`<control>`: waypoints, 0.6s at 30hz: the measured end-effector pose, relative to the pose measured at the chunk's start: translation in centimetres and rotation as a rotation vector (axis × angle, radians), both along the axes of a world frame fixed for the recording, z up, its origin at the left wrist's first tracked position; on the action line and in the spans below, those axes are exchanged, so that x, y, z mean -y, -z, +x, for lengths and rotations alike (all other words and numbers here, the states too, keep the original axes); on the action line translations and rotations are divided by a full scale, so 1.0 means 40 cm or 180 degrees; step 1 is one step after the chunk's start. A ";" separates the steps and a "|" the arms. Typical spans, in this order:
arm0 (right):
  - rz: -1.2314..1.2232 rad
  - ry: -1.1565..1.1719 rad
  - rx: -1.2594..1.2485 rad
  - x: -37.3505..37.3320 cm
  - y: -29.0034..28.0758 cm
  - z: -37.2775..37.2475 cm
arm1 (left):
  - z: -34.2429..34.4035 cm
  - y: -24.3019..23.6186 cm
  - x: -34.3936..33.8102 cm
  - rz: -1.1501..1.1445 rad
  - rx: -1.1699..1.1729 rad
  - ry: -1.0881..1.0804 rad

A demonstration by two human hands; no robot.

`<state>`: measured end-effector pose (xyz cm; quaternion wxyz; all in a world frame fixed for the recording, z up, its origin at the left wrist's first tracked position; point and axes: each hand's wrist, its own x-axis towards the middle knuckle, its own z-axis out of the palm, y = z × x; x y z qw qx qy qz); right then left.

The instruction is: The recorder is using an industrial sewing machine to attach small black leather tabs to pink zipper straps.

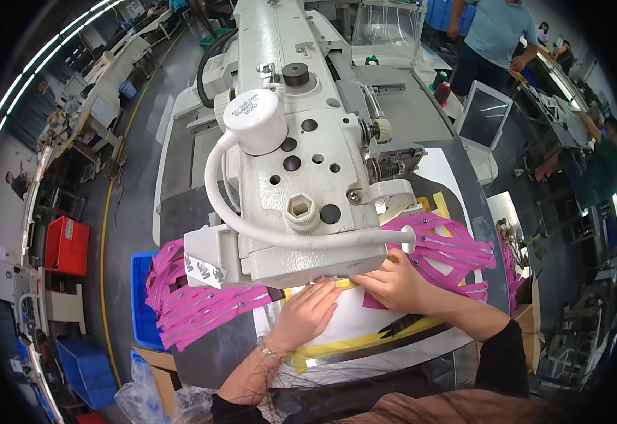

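My left hand [307, 314] lies with its fingers stretched flat on a white sheet [343, 321], just under the front of a big white sewing machine head [301, 261]. From the right, my right hand [398, 286] reaches in, its fingers stretched out towards the left hand. The fingertips of both hands rest beside a short yellow strip [342, 283]; what lies further under the head is hidden. Magenta zippers [213, 314] spread out left of my left hand. More magenta zippers [446, 247] fan out beyond my right hand. Yellow tape [365, 341] runs along the sheet's near edge.
A white hose [308, 242] curves across the machine's front. A tilted screen [485, 116] stands at the right. Beside the table's left edge is a blue bin [141, 304], with a cardboard box [158, 374] below it. A person [499, 39] stands at the back right.
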<state>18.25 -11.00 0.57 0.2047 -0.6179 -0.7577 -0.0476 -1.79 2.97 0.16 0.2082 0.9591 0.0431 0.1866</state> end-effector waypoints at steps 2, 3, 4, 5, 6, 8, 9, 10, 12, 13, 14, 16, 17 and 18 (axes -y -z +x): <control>0.0039 0.0207 0.0043 0.027 -0.007 0.008 | 0.003 0.001 0.000 -0.0003 0.0002 0.0007; -0.0104 0.0476 0.0040 0.051 -0.008 0.025 | 0.004 0.002 0.001 0.0000 0.0003 0.0007; -0.0238 0.0736 0.0028 0.074 -0.014 0.040 | 0.003 -0.003 0.003 0.0010 -0.0005 -0.0002; -0.0068 0.1029 0.0078 0.085 -0.026 0.064 | 0.001 -0.009 0.004 0.0016 -0.0005 -0.0001; 0.0093 0.1338 0.0135 0.093 -0.040 0.100 | 0.003 -0.013 0.007 0.0018 -0.0021 -0.0016; 0.0246 0.1780 -0.0443 0.079 -0.056 0.172 | -0.003 -0.005 0.001 0.0010 -0.0036 -0.0057; 0.0240 0.1788 -0.0437 0.080 -0.050 0.208 | -0.002 0.002 0.000 0.0004 -0.0024 -0.0061; 0.0128 0.1753 -0.0607 0.087 -0.047 0.242 | 0.001 0.000 0.001 0.0008 -0.0002 -0.0056; -0.0050 0.1484 -0.1148 0.085 -0.053 0.284 | 0.006 -0.003 0.002 -0.0002 0.0041 -0.0041; -0.0046 0.1476 -0.1146 0.087 -0.055 0.293 | 0.007 -0.005 0.002 -0.0016 0.0071 -0.0040; -0.0268 0.1479 -0.1320 0.089 -0.055 0.301 | 0.008 -0.006 0.002 -0.0011 0.0075 -0.0050; -0.0493 0.1463 -0.1498 0.090 -0.050 0.310 | 0.007 -0.005 0.001 0.0012 0.0107 -0.0043; -0.0349 0.1446 -0.1352 0.089 -0.048 0.314 | 0.007 -0.005 0.001 0.0016 0.0109 -0.0057; -0.0207 0.1425 -0.1208 0.085 -0.048 0.314 | 0.006 -0.005 0.001 0.0007 0.0148 -0.0056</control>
